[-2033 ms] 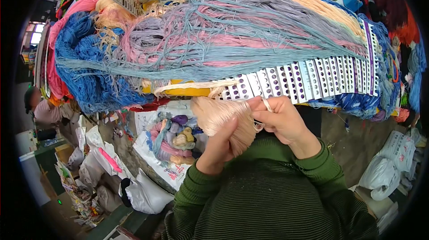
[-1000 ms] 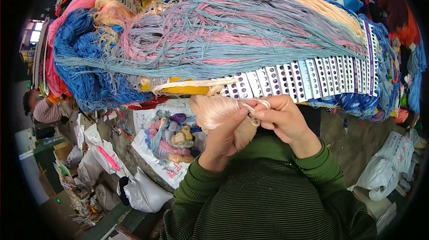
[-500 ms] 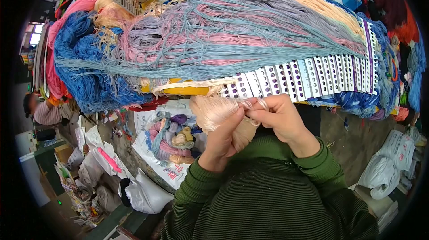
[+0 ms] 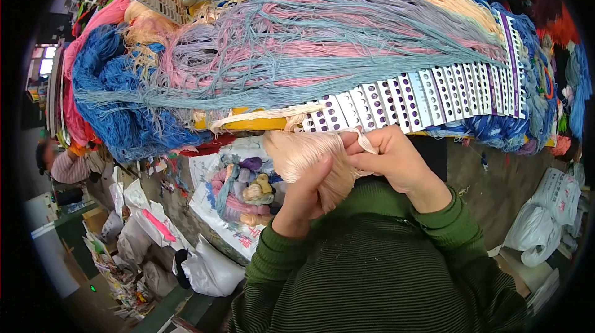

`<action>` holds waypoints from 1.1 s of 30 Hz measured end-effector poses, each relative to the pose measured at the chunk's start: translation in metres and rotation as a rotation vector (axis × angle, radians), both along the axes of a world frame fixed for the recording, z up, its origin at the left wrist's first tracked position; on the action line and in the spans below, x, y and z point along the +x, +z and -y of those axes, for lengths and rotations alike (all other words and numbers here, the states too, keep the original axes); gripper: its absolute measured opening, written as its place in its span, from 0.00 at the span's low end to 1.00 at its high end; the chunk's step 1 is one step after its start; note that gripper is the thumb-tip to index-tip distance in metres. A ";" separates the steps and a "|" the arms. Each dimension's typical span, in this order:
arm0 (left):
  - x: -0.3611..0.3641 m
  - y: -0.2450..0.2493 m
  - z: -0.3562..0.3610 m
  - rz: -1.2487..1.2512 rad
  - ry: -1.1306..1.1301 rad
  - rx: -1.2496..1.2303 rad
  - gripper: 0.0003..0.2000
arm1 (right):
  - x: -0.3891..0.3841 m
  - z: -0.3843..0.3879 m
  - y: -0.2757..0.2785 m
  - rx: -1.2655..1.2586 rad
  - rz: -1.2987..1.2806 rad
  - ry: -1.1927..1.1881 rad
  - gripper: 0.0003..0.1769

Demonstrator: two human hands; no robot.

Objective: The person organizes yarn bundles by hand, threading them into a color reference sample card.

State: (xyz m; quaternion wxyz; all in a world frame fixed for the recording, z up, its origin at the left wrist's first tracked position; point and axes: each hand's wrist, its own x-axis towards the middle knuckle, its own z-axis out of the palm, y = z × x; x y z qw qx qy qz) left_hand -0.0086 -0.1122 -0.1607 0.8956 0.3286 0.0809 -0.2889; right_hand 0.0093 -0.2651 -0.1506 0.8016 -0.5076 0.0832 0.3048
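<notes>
A shiny pale-peach skein of thread (image 4: 304, 154) is held in front of my body. My left hand (image 4: 304, 196) is closed round its lower side, with the thumb lying over the strands. Fingers of my right hand (image 4: 393, 162) pinch a loop of the same thread at the skein's right end. Just beyond both hands lies a row of white cards with punched holes (image 4: 396, 106), several with thread tied along them. Long blue-grey, pink and lilac threads (image 4: 310, 54) spread over the table behind the cards.
Blue yarn (image 4: 118, 97) heaps at the table's left end. Small coloured skeins (image 4: 245, 187) lie on a white sack (image 4: 207, 206) below left. White plastic bags (image 4: 539, 221) stand on the right. A person in a striped sleeve (image 4: 68, 167) is at far left.
The loop at my right fingers looks wider and more drawn out. My left hand has shifted slightly, and the skein hangs a little lower. The view has tilted slightly.
</notes>
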 end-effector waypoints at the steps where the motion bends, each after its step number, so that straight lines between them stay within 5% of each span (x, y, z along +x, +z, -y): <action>1: 0.000 -0.001 0.000 0.004 -0.011 0.032 0.24 | -0.001 -0.002 -0.003 0.014 0.007 -0.007 0.07; 11: 0.004 -0.007 0.004 -0.115 0.060 -0.063 0.11 | -0.003 0.002 -0.014 0.125 -0.082 -0.064 0.04; 33: -0.002 -0.005 0.007 -0.110 0.167 -0.010 0.13 | -0.004 0.004 -0.012 0.135 0.028 -0.095 0.05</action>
